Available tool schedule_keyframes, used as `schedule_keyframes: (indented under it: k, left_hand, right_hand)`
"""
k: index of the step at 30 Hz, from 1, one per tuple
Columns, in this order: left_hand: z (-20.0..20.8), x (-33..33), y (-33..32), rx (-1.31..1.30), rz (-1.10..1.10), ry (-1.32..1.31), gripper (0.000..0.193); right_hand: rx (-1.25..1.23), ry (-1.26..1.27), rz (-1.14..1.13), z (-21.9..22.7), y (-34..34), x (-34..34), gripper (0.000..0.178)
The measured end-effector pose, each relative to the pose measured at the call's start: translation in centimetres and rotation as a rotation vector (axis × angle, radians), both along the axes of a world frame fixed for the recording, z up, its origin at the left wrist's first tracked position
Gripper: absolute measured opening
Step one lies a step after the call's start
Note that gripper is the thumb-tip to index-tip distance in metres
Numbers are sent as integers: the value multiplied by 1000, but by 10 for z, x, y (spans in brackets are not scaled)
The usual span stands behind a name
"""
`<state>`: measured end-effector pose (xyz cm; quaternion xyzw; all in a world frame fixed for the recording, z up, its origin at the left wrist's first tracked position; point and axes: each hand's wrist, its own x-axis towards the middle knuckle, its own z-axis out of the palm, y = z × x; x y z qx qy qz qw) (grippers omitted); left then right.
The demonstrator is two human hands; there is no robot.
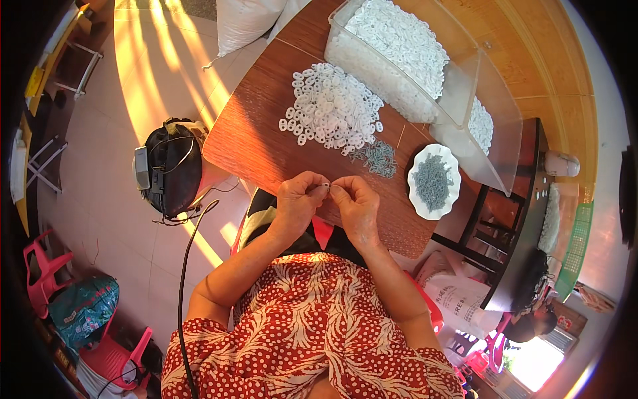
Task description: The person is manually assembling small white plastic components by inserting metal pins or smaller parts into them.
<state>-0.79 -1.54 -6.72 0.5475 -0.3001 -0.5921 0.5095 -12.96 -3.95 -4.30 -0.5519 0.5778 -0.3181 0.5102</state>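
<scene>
Work point: small white pc. (325, 185) sits at the tips of L hand (297, 196) and R hand (359, 203), just off the near edge of the table (256, 126). Offset from fingers: nil for L; R tips are right beside it. Neither hand is clearly nearer. Long axis of pc.: can't tell, too small & mostly covered by fingertips.

Finger state: L thumb & index narrow, pinching the pc. R thumb & index also narrow, meeting L tips from the R side; whether R grips a separate part, can't tell.

Supply, ref. to hands: loose grey pcs. (380, 159) lie ahead & slightly R, nearer R hand. White pile (332, 106) is straight ahead, beyond the grey; flat oval pcs. w/ 2 holes, mixed orientation. Scalloped dish (432, 214) w/ more grey pcs. is to the R, near R hand, apart from it.

Surface: brown wood-grain top, sunlit at L. Clear bin (372, 74) w/ white pcs. stands at far R; 2nd clear bin (502, 163) adjoins, also w/ white pcs.

Room: pale tile floor (119, 219); black bag (174, 166) w/ cords L of table; pink chair (43, 266) & teal bag (83, 307) lower L; black rack (525, 219) R; white sack (242, 26) at top.
</scene>
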Motion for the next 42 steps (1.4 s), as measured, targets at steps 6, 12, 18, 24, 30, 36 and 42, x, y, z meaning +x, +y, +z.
schedule_keyframes:
  k: [6,12,18,24,30,36,42]
  left_hand:
    - [-9,-5,1,38,34,33,6]
    - [-11,6,-5,116,25,275,8]
    - [-12,26,-3,166,91,286,8]
    - [-18,28,-1,158,96,360,7]
    - [-19,28,-3,131,105,413,8]
    - [-17,30,-1,126,100,426,9]
    - [-16,30,-2,122,116,441,9]
  right_hand:
    - [-111,158,10,-14,2,3,5]
    - [-142,74,17,-23,-11,-3,5]
    - [-499,368,20,-37,-51,-8,15]
    - [-839,728,202,-54,-77,-4,19]
    - [-856,876,305,-52,-82,-4,13]
    - [-950,854,351,-53,-84,-1,13]
    - [-878,852,403,-53,-82,-4,15]
